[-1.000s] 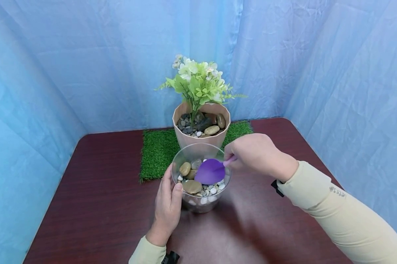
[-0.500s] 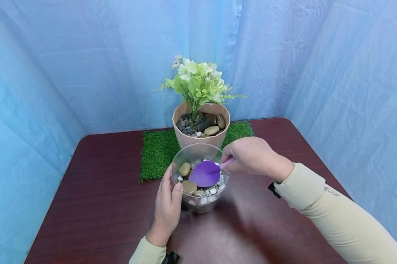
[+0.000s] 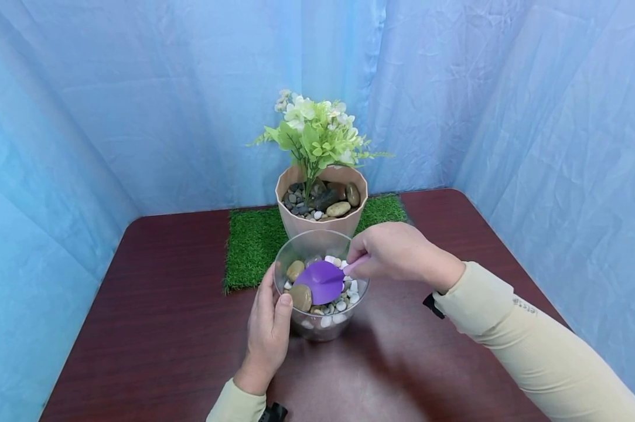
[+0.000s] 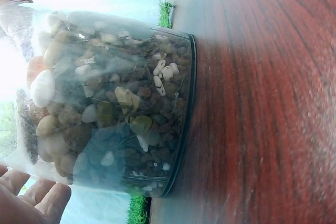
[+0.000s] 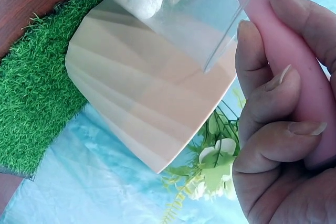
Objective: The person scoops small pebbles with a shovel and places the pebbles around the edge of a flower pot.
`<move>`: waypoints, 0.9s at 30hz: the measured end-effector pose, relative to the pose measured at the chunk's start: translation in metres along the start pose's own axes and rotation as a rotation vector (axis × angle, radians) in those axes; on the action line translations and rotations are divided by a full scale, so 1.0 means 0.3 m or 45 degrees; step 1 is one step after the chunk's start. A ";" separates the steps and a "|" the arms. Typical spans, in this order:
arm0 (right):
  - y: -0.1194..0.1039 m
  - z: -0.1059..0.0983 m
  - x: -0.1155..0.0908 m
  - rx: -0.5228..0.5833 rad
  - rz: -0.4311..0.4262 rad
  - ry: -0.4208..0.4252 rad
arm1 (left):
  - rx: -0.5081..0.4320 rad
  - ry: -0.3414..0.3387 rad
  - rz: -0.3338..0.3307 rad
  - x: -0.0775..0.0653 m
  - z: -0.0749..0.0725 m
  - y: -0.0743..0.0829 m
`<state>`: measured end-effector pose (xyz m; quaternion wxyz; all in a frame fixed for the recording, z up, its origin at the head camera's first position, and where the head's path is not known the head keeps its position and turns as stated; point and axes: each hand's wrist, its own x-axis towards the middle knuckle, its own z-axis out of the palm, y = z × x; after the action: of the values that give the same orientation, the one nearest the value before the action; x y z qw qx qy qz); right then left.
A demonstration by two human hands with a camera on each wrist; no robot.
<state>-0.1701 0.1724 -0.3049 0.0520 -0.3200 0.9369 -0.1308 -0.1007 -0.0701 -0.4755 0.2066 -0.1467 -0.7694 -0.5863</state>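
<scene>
A clear plastic pot (image 3: 317,336) stands upright on the table, filled about halfway with white, grey and tan pebbles; in the left wrist view its wall shows small gravel lower down. My left hand (image 3: 267,328) holds it by the left side, thumb toward the front. In my right hand (image 3: 393,251) is a small garden trowel with a purple blade (image 3: 323,282) and a pink handle (image 5: 294,56), fingers wrapped round the handle. The blade lies inside the pot over the pebbles, its tip beside a large flat tan stone (image 3: 299,298) near the left wall.
Right behind the clear pot stands a beige flowerpot (image 3: 321,226) holding stones and an artificial plant (image 3: 317,129) with white flowers. It sits on a green artificial grass mat (image 3: 254,252). Blue curtains (image 3: 191,105) hang round the back and sides of the dark red table (image 3: 159,328).
My right hand and the trowel have moved left and slightly down in the pot. The large tan stone has shifted left, toward the wall. My left hand has stayed in place.
</scene>
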 end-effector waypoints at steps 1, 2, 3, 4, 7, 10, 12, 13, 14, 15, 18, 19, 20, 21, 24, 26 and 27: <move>0.000 0.002 0.001 0.007 -0.002 -0.007 | -0.004 0.000 -0.001 0.000 0.000 0.000; 0.000 0.004 0.003 0.014 -0.005 -0.014 | -0.006 0.000 -0.002 -0.001 0.000 -0.001; 0.001 0.005 0.004 0.021 -0.008 -0.021 | -0.007 0.001 0.001 -0.001 0.001 -0.002; 0.002 0.007 0.005 0.027 -0.012 -0.027 | -0.009 0.001 0.004 0.000 0.001 -0.003; 0.005 0.009 0.007 0.046 -0.015 -0.046 | -0.002 0.002 0.004 -0.001 0.001 -0.004; 0.009 0.010 0.009 0.058 -0.016 -0.055 | 0.003 0.003 -0.007 -0.002 0.000 -0.003; 0.011 0.010 0.010 0.066 -0.016 -0.059 | 0.001 0.001 -0.015 -0.003 -0.001 -0.001; 0.012 0.010 0.011 0.071 -0.015 -0.062 | -0.002 0.000 -0.017 -0.002 -0.001 0.000; 0.014 0.010 0.011 0.076 -0.012 -0.065 | -0.003 0.000 -0.019 -0.003 -0.001 0.000; 0.015 0.010 0.011 0.082 -0.012 -0.069 | -0.007 0.000 -0.020 -0.002 -0.001 0.001; 0.019 0.010 0.012 0.095 -0.006 -0.083 | -0.012 0.002 -0.018 -0.002 -0.001 0.003; 0.021 0.010 0.012 0.104 -0.003 -0.090 | -0.013 0.003 -0.017 -0.002 -0.001 0.003; 0.023 0.010 0.012 0.112 0.000 -0.097 | -0.011 0.004 -0.018 -0.002 -0.001 0.004; 0.024 0.011 0.013 0.122 0.003 -0.103 | -0.014 0.003 -0.016 -0.002 -0.001 0.005; 0.028 0.013 0.014 0.170 0.016 -0.126 | -0.011 0.002 -0.011 -0.002 -0.001 0.005; 0.028 0.015 0.016 0.212 0.024 -0.142 | -0.009 0.004 -0.009 -0.002 -0.001 0.005; 0.028 0.015 0.017 0.231 0.025 -0.149 | -0.011 0.004 -0.009 -0.001 -0.001 0.004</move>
<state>-0.1780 0.1746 -0.3117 0.1365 -0.3118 0.9197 -0.1956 -0.0997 -0.0700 -0.4746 0.2051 -0.1440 -0.7672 -0.5904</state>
